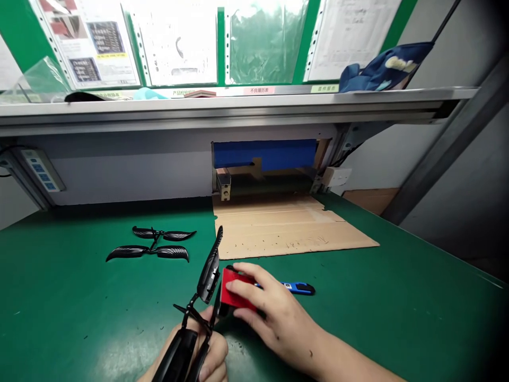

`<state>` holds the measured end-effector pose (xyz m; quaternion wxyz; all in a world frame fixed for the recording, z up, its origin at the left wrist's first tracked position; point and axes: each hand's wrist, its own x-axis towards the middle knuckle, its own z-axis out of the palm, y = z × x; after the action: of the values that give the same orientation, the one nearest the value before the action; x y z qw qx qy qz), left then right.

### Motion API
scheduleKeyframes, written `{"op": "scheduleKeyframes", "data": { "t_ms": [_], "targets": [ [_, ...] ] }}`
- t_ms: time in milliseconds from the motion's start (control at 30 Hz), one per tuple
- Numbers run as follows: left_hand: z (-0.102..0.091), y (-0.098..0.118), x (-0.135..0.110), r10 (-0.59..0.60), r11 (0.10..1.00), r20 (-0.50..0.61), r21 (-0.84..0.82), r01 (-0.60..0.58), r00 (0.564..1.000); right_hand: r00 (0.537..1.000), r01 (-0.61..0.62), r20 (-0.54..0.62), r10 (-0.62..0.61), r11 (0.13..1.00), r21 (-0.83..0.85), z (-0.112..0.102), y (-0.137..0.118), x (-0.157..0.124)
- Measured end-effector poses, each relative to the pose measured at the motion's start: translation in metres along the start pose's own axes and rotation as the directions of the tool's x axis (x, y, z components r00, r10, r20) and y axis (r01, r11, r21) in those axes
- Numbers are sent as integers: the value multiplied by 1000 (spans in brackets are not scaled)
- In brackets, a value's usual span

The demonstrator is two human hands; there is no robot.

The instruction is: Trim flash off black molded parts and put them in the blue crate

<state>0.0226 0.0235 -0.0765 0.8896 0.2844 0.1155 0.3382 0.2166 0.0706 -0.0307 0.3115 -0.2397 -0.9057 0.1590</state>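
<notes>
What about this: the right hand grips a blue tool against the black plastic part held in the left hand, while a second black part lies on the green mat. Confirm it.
Not quite. The head view shows the right hand gripping a red tool, not a blue one; a blue-handled tool lies on the green mat. The left hand does hold the black plastic part, and a second black part lies on the mat.

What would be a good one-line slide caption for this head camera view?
At a green workbench, the left hand holds a black plastic part while the right hand presses a red tool against it.

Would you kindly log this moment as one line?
left hand: holds black moulded part | right hand: grips red tool | table: second part, blue knife
</notes>
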Motion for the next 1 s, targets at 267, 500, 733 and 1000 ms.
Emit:
{"op": "scheduleKeyframes", "data": {
  "t_ms": [267,500,733,1000],
  "targets": [
    [1,4,-7,-31,999,-77,14,32,997,1000,29,2,-29,999,14,-2,2,0],
    [13,12,-7,11,999,-130,51,-5,991,998,60,-11,-60,998,19,-1,-1,0],
    [17,13,-7,-61,996,-105,57,67,993,996,84,-44,-82,995,60,0,0,0],
    [18,10,-9,-84,994,-106,54,90,991,995,82,-55,-78,994,66,0,0,0]
  ]
}}
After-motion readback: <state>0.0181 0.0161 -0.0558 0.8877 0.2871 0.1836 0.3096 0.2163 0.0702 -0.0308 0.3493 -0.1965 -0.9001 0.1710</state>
